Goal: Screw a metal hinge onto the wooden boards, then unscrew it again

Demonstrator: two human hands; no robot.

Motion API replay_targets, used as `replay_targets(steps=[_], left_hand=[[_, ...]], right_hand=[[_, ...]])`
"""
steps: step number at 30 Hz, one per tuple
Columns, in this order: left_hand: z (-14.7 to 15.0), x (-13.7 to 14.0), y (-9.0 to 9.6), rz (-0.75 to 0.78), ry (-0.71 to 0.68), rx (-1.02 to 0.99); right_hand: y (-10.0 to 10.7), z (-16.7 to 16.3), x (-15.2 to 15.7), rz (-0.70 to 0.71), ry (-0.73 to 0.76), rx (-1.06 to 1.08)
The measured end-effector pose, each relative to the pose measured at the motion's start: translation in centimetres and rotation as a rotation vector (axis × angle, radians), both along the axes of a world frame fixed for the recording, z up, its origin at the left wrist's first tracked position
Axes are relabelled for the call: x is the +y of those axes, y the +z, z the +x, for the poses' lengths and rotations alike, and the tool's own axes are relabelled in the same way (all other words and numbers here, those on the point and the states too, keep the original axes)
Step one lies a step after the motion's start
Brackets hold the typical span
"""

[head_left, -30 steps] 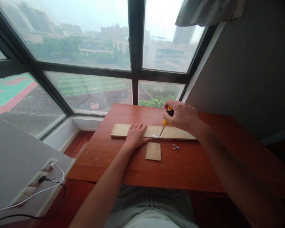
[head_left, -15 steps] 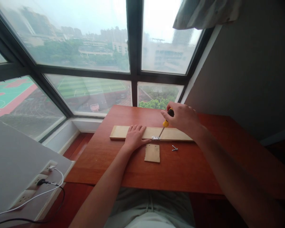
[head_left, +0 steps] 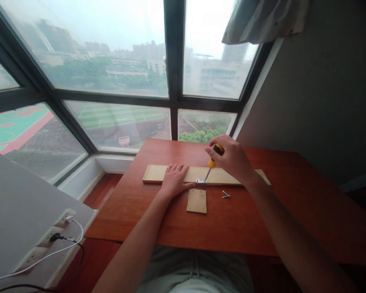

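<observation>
A long pale wooden board (head_left: 154,174) lies across the table, with a small silver metal hinge (head_left: 201,181) at its near edge. My left hand (head_left: 176,180) rests flat on the board, fingers stretched out, the thumb pointing toward the hinge. In my right hand (head_left: 230,156) is a yellow and black screwdriver (head_left: 212,163), gripped by its handle. Its shaft slants down and the tip meets the hinge's right end. Nearer to me lies a small thin wood piece (head_left: 197,201) with two holes along its far edge. A few screws (head_left: 225,195) lie to its right.
The reddish-brown table (head_left: 134,215) reaches toward the windows (head_left: 116,122). At the lower left, a white and a black cable hang from wall sockets (head_left: 47,236). A curtain (head_left: 262,20) hangs at upper right beside a grey wall.
The whole view has shifted slightly. My right hand has tilted a little and moved slightly left around the screwdriver handle, while the tip stays on the hinge. My left hand keeps its place.
</observation>
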State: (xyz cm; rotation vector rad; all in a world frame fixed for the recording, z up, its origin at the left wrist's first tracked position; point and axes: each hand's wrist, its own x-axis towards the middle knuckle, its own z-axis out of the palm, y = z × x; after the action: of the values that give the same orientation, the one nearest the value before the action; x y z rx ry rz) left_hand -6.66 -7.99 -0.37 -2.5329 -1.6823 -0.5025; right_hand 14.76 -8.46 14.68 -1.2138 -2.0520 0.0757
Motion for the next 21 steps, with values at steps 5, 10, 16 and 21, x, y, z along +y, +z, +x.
replay_targets(steps=[5,10,16,21], left_hand=[[-0.1,0.1,0.1,-0.026,-0.001,-0.001],[-0.1,0.1,0.1,-0.031,0.0,-0.005],[-0.1,0.2,0.0,-0.012,-0.001,-0.005],[-0.1,0.3,0.0,-0.006,-0.009,-0.007]], right_hand=[[-1.2,-0.3,0.2,-0.042,0.045,0.256],[-2.1,-0.3,-0.2,-0.18,0.137,0.45],[-3.6,-1.4,0.6,-0.169,0.117,0.692],[-4.8,-1.7,2.3,-0.156,0.146,0.824]])
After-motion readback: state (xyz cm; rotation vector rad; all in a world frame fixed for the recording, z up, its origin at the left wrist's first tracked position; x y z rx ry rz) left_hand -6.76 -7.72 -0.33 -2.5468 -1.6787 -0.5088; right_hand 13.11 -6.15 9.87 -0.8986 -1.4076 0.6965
